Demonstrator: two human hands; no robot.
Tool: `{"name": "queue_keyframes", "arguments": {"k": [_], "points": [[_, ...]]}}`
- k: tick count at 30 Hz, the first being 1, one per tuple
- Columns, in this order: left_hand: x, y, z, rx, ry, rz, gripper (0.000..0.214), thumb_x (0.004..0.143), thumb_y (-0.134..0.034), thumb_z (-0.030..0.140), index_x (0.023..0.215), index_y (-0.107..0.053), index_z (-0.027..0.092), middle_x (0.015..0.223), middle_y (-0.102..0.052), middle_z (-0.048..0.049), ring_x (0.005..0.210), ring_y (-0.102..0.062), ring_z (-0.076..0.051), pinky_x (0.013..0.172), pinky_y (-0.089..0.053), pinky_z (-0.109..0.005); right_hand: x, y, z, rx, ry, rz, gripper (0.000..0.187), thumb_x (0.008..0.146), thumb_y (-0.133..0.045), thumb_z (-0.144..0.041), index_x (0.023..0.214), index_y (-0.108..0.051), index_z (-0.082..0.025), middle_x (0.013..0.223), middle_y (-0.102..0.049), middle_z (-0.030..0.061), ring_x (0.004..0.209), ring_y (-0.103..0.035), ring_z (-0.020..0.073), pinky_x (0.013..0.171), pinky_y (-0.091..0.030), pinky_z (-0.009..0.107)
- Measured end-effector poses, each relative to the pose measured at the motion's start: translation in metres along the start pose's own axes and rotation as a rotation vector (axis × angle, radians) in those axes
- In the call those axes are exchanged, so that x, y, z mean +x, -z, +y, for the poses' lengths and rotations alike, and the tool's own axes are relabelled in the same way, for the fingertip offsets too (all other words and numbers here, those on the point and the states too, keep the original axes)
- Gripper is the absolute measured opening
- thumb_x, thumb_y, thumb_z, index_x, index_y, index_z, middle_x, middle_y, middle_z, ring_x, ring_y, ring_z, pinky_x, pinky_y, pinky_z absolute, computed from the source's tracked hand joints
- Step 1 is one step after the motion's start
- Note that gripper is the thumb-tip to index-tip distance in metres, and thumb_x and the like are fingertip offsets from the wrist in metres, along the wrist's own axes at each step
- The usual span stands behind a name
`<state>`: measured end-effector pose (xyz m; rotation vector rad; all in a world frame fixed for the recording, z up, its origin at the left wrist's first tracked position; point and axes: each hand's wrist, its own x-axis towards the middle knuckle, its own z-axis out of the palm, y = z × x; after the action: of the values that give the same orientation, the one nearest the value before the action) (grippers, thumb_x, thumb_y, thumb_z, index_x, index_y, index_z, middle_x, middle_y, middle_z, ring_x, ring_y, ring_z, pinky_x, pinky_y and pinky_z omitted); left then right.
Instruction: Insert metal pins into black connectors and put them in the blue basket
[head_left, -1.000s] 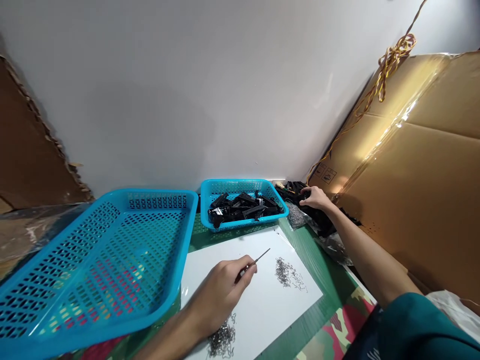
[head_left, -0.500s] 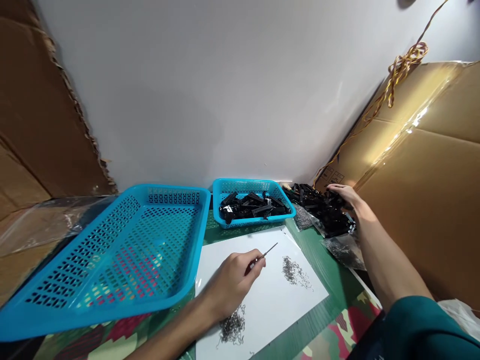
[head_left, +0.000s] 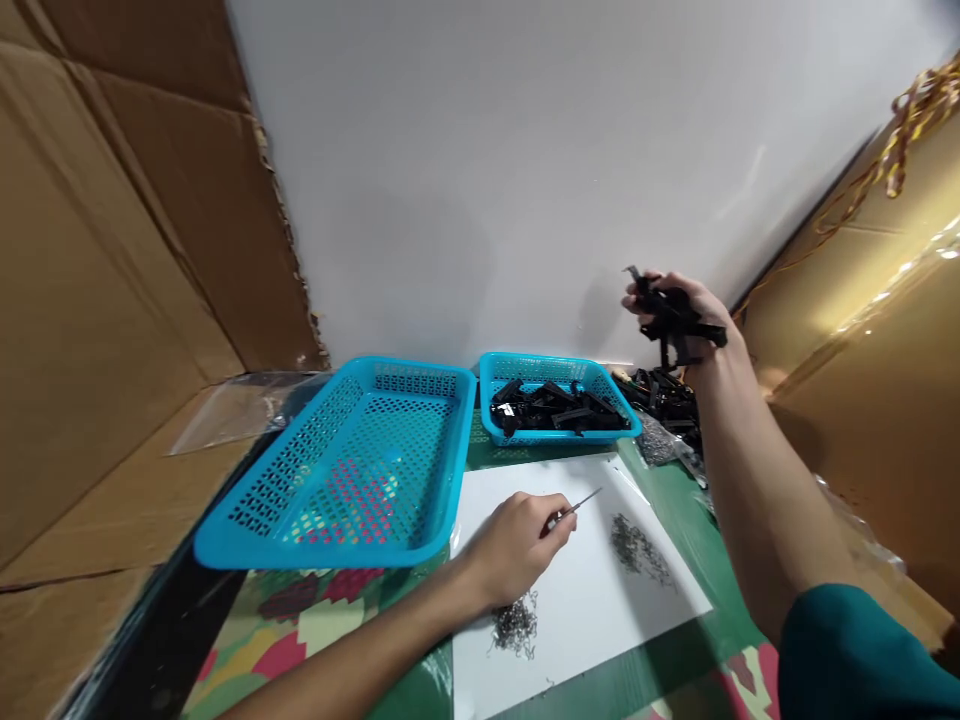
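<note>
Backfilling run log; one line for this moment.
left hand: holds thin tool; right hand: holds black parts aloft; white sheet: two metal-bit piles

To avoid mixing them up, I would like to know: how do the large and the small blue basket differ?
The large basket looks longer and wider than the small basket. The large basket shows its perforated floor; black parts lie over much of the small basket's floor. Both are blue, with perforated walls.
</note>
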<state>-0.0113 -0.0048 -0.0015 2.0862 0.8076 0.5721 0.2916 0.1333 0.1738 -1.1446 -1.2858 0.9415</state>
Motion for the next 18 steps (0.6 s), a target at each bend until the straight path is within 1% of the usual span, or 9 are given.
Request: {"name": "queue_keyframes", "arguments": {"k": [2,4,6,8,10,12,14,16,18], "points": [[-0.001,-0.001,-0.001,0.019,0.005,-0.001,0.033,0.106,-0.05,0.034,0.085,-0.069,0.018,0.069,-0.063,-0.0001,0.062,-0.05,-0.015,0.061,-0.028,-0.029,0.006,-0.06,-0.001,0.034,-0.009,-0.118,0.023,0.08,-0.072,-0.035,0.098,-0.064,-0.024,0.096,-0.072,0.004,0.093,-0.07,0.0209,0.06,-0.052,0.027],[-0.002,-0.001,-0.002,0.026,0.007,-0.007,0.033,0.105,-0.05,0.033,0.083,-0.069,0.018,0.069,-0.064,0.0,0.061,-0.05,-0.014,0.06,-0.028,-0.029,0.003,-0.129,0.003,0.031,-0.063,-0.37,0.028,0.082,-0.071,-0.033,0.107,-0.066,-0.022,0.095,-0.073,0.0046,0.09,-0.072,0.0214,0.06,-0.055,0.028],[-0.002,-0.002,-0.003,0.03,0.01,-0.011,0.033,0.105,-0.05,0.033,0.083,-0.069,0.018,0.071,-0.067,-0.0011,0.063,-0.054,-0.016,0.06,-0.031,-0.029,-0.008,-0.199,0.014,-0.091,-0.093,-0.577,0.024,0.089,-0.068,-0.033,0.109,-0.069,-0.02,0.092,-0.075,0.0035,0.084,-0.071,0.0185,0.065,-0.059,0.029],[-0.001,-0.004,-0.005,0.033,0.019,-0.01,0.032,0.103,-0.051,0.032,0.083,-0.071,0.017,0.073,-0.071,-0.0038,0.066,-0.058,-0.018,0.063,-0.035,-0.029,-0.019,-0.259,0.031,-0.164,-0.12,-0.649,0.012,0.09,-0.07,-0.028,0.097,-0.074,-0.019,0.09,-0.077,-0.001,0.082,-0.07,0.015,0.073,-0.061,0.027],[0.0,-0.005,-0.007,0.028,0.015,-0.002,0.027,0.101,-0.053,0.03,0.096,-0.075,0.017,0.089,-0.078,-0.0077,0.078,-0.066,-0.024,0.072,-0.044,-0.031,-0.028,-0.303,0.05,-0.243,-0.14,-0.668,0.01,0.092,-0.07,-0.027,0.091,-0.076,-0.018,0.084,-0.076,-0.0056,0.08,-0.069,0.0132,0.076,-0.061,0.027],[0.001,-0.006,-0.01,0.0,-0.009,0.003,0.03,0.1,-0.052,0.028,0.12,-0.074,0.019,0.119,-0.079,-0.01,0.101,-0.07,-0.03,0.088,-0.049,-0.035,-0.033,-0.327,0.066,-0.333,-0.142,-0.659,0.019,0.091,-0.074,-0.035,0.094,-0.077,-0.016,0.08,-0.076,-0.0055,0.079,-0.07,0.015,0.075,-0.062,0.03],[0.001,-0.006,-0.011,-0.025,-0.024,0.006,0.038,0.1,-0.051,0.028,0.134,-0.068,0.023,0.141,-0.071,-0.0089,0.122,-0.065,-0.033,0.101,-0.048,-0.039,-0.034,-0.335,0.076,-0.413,-0.113,-0.657,0.03,0.09,-0.078,-0.044,0.097,-0.079,-0.015,0.08,-0.077,-0.0048,0.084,-0.072,0.0183,0.079,-0.062,0.034],[0.002,-0.005,-0.013,-0.019,0.002,-0.001,0.034,0.1,-0.051,0.03,0.127,-0.07,0.023,0.139,-0.072,-0.0092,0.124,-0.063,-0.034,0.102,-0.047,-0.039,-0.038,-0.33,0.078,-0.484,-0.069,-0.679,0.039,0.087,-0.082,-0.052,0.1,-0.081,-0.015,0.088,-0.08,-0.0036,0.095,-0.075,0.0229,0.088,-0.062,0.037],[0.004,-0.004,-0.012,0.008,0.044,-0.022,0.026,0.1,-0.051,0.032,0.108,-0.073,0.02,0.117,-0.078,-0.0101,0.108,-0.068,-0.032,0.092,-0.048,-0.037,-0.045,-0.315,0.073,-0.574,0.044,-0.748,0.053,0.084,-0.084,-0.057,0.116,-0.079,-0.015,0.109,-0.082,0.0009,0.113,-0.073,0.0283,0.1,-0.059,0.041]]}}
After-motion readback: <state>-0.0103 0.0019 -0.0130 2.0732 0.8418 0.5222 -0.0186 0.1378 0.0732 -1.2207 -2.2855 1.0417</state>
